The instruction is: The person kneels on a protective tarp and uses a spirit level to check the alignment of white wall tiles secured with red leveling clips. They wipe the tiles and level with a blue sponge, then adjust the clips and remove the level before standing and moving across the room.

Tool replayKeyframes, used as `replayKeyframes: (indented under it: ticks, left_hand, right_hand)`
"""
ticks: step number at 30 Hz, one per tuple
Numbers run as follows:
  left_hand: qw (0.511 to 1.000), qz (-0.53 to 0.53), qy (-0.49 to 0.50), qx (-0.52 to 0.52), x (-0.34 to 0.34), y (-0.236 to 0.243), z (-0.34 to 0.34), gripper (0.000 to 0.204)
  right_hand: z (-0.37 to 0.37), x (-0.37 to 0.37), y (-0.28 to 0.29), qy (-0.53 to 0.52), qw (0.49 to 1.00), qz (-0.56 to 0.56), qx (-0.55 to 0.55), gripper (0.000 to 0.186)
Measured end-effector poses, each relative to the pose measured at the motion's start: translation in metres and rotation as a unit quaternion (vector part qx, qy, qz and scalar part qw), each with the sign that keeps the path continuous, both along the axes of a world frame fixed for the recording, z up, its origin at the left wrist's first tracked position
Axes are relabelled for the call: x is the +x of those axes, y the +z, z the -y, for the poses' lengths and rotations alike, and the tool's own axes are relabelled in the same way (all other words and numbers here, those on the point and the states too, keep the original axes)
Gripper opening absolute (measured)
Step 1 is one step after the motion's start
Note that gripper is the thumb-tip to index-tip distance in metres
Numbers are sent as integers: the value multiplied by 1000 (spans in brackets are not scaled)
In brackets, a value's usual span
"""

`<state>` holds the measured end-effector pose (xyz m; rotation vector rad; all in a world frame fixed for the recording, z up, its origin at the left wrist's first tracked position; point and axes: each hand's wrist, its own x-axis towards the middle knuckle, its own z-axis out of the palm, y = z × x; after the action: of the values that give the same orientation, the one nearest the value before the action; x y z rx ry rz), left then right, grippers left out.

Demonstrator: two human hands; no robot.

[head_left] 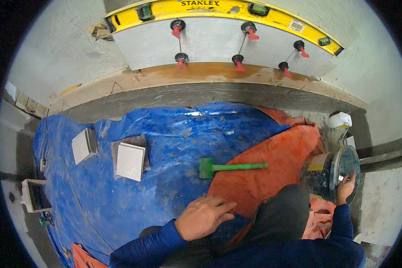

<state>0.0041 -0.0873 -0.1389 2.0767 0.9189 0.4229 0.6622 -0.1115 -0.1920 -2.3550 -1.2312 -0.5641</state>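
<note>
My left hand (205,217) hovers over my lap, above the tarp, with its fingers loosely apart and nothing in them. At the right, my right hand (345,189) is at the mouth of a dark bucket (317,172) with a yellowish label. Its fingers are closed around a small pale piece at the bucket's opening; whether this is a handle or a separate thing, I cannot tell. A green mallet (233,167) lies between the hands, its head on the blue tarp (174,134) and its handle across the orange tarp (259,154).
Two stacks of pale tiles, the left stack (84,146) and the right stack (130,161), lie on the tarp. Ahead, a yellow spirit level (228,10) rests along a pale slab (210,40) with several red-handled tile clamps (240,63). A wooden board (201,73) runs below.
</note>
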Motion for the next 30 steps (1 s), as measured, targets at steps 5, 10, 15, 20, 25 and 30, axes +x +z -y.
replayKeyframes:
  ticks: [5,10,15,20,25,30]
  left_hand:
    - [993,-80,84,23,8,-6,-3,40]
    - [979,-87,183,-29,28,-3,19,31]
    - [938,-84,303,-146,31,9,72,27]
    - [892,-214,379,-123,-1,89,147,52]
    - [778,-217,487,-332,-23,197,262,73]
    - [702,-50,525,-478,-7,196,333,72]
  right_hand:
    - [-1,-7,0,35,996,76,6,45]
    - [-12,-35,27,-100,965,106,-218,43]
    - [-53,-127,108,215,919,234,-231,35]
    - [-64,-254,209,307,899,-119,-290,30]
    - [-17,-328,302,416,845,-52,-332,51]
    - [74,-371,376,372,622,-167,-668,65]
